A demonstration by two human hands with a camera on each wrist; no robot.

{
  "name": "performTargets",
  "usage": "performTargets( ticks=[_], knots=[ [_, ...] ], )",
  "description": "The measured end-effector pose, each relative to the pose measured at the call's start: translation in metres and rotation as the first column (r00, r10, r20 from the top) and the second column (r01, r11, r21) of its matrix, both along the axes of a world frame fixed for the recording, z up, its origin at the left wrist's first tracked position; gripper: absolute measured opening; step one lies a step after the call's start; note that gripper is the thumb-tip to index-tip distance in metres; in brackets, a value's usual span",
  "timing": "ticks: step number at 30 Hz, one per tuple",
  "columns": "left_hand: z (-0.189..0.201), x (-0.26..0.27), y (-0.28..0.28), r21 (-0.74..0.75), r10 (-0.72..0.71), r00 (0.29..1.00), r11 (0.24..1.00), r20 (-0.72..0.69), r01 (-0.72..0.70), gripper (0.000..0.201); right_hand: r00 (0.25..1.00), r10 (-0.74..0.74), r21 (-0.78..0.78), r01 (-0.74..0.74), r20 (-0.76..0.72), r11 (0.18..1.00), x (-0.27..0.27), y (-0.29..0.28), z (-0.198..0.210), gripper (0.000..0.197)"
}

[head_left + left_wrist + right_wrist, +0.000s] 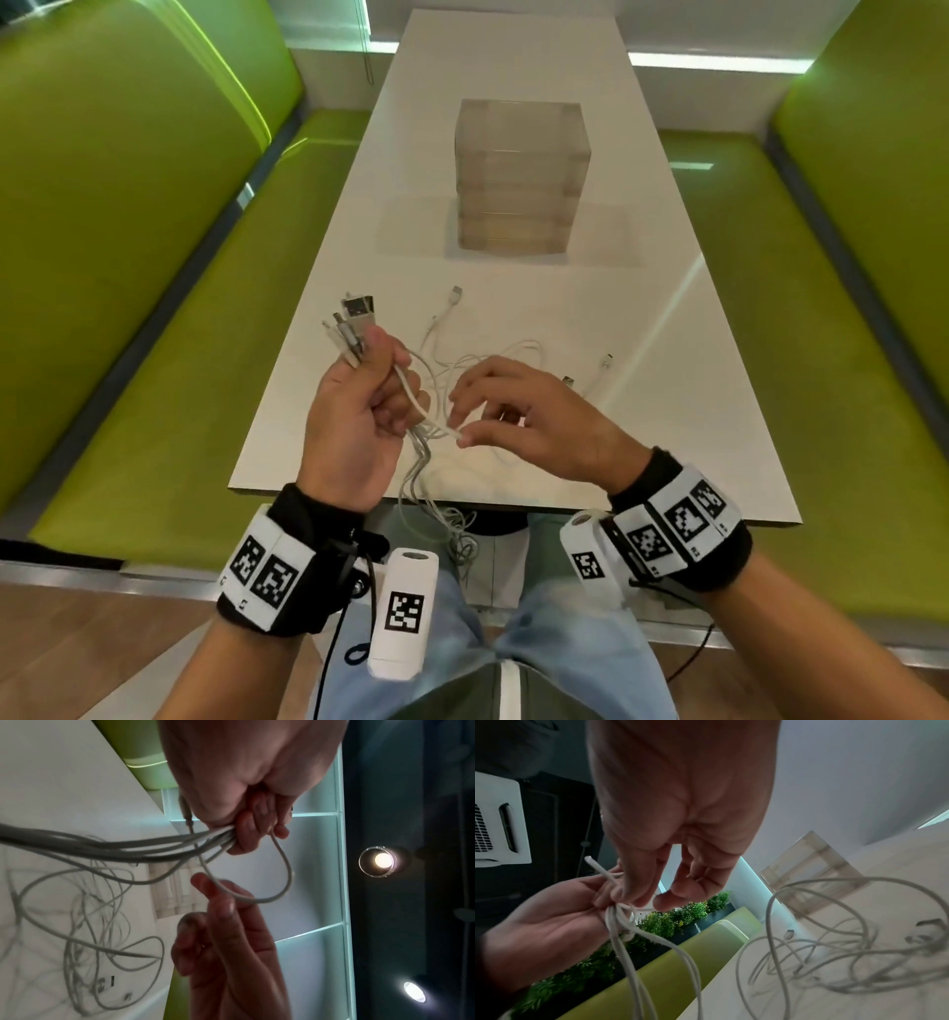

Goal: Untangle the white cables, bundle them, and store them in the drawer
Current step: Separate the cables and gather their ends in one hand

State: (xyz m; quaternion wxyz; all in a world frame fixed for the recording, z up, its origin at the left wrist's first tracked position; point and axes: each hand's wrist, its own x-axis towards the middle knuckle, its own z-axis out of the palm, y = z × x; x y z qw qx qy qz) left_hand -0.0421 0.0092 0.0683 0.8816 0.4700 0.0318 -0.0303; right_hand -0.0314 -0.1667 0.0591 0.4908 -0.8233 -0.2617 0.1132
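Several white cables [417, 411] are gathered in my left hand [382, 395], which grips them in a fist above the near table edge. Their plug ends [354, 318] stick up past my thumb. The left wrist view shows my left hand's fingers [257, 829] curled round the strands [128, 845]. My right hand [462, 434] pinches one cable loop [282, 880] just right of that fist, thumb and forefinger [618, 892] closed on it. The rest of the tangle [493, 360] lies loose on the white table [642, 308]. Some strands hang below the edge [441, 519].
A translucent drawer unit [518, 180] stands shut in the middle of the table, beyond the tangle. Loose plug ends [606, 362] lie to the right of the cables. Green benches [154, 360] flank the table on both sides.
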Motion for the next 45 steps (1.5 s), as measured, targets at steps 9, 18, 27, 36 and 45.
performTargets(
  ticks=[9,18,27,36,45],
  knots=[
    [0.003,-0.007,-0.006,0.221,-0.148,0.988,0.963,-0.038,0.153,0.038,0.972,-0.030,0.180,0.074,-0.234,0.981,-0.012,-0.005,0.017,0.043],
    [0.000,-0.012,-0.004,0.048,-0.409,0.910,0.910,-0.069,0.413,0.041,0.938,0.073,0.114,-0.036,-0.339,0.993,0.000,-0.003,0.021,0.091],
    [0.000,0.003,0.012,0.186,-0.162,0.984,0.967,-0.073,0.173,0.034,0.926,0.032,0.092,0.003,-0.376,0.996,-0.008,-0.012,0.013,0.007],
    [-0.005,0.017,0.052,0.054,0.177,0.982,0.983,-0.066,-0.173,0.037,0.738,0.009,0.112,0.091,-0.675,0.990,-0.038,-0.036,-0.021,0.045],
    [-0.006,0.019,0.060,0.024,0.219,0.975,0.976,-0.043,-0.218,0.038,0.937,0.029,-0.515,-0.216,-0.347,0.830,-0.041,-0.046,-0.054,0.020]
  ],
)
